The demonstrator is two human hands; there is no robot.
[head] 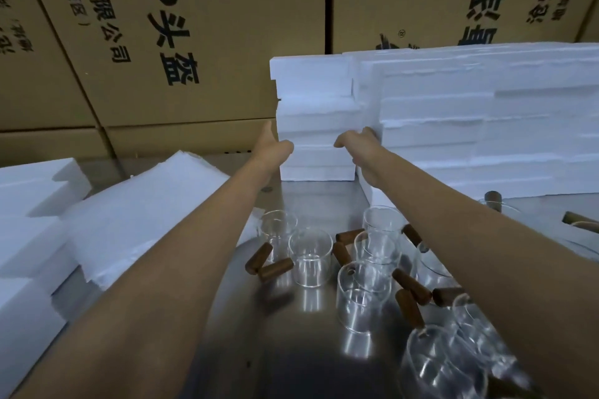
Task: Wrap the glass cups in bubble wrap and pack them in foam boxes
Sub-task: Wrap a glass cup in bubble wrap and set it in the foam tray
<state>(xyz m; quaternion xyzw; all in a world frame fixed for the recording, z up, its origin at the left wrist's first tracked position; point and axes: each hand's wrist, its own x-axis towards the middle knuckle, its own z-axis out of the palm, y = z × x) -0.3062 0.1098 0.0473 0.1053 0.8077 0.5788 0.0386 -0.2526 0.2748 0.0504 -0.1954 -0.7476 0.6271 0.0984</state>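
Observation:
A narrow stack of white foam boxes (pixel 316 100) stands at the back of the steel table (pixel 291 350). Both my arms reach out to it. My left hand (pixel 275 147) lies against its left side with the thumb on the front face. My right hand (pixel 355 142) holds its right side, thumb in front and fingers tucked into the gap beside the neighbouring stack. Together they clasp one box in the lower half of the stack. Several clear glass cups (pixel 311 262) with brown wooden handles stand bare between and under my forearms. A pile of white wrap sheets (pixel 139 214) lies at the left.
A wider wall of stacked foam boxes (pixel 486 126) fills the back right. More foam pieces (pixel 29 204) sit at the far left. Large printed cardboard cartons (pixel 194 42) close off the back. More glassware with wooden handles (pixel 492 201) stands at the right edge.

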